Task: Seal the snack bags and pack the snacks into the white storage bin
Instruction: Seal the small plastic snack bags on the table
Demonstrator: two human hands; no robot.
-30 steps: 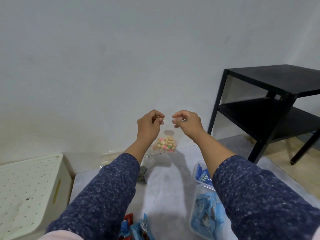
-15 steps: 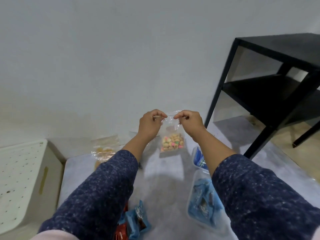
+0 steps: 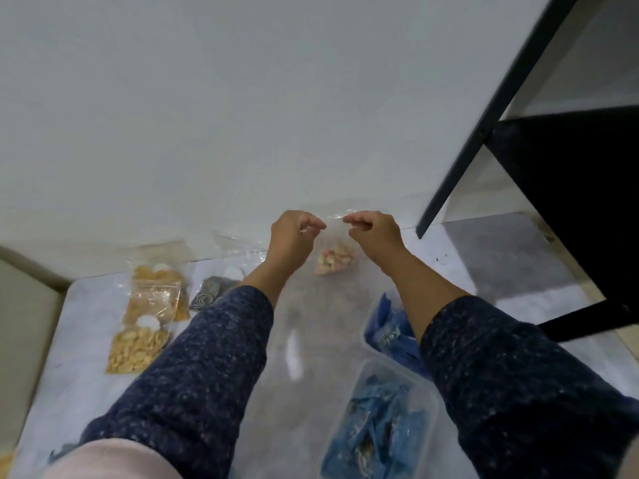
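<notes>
I hold a small clear bag of pastel candies [image 3: 334, 259] in the air above the marbled table [image 3: 76, 382]. My left hand [image 3: 294, 236] pinches the bag's top edge on the left, my right hand [image 3: 371, 233] pinches it on the right, and the candies hang below between my wrists. On the table's left lie a clear bag of orange-brown snacks [image 3: 155, 295], a bag of pale nuts [image 3: 136, 350] and a bag of dark swirled biscuits [image 3: 211, 293]. The white storage bin [image 3: 24, 326] shows only as an edge at far left.
Two clear tubs of blue-wrapped snacks stand at right, one [image 3: 390, 330] behind my right forearm, one [image 3: 380, 423] near the front. A black metal shelf [image 3: 560, 188] stands at right beside the table. A white wall rises behind the table.
My view has tipped downward, so the table and more snack bags show at left. Both hands stay pinched on the candy bag's top edge, a little closer together and lower.
</notes>
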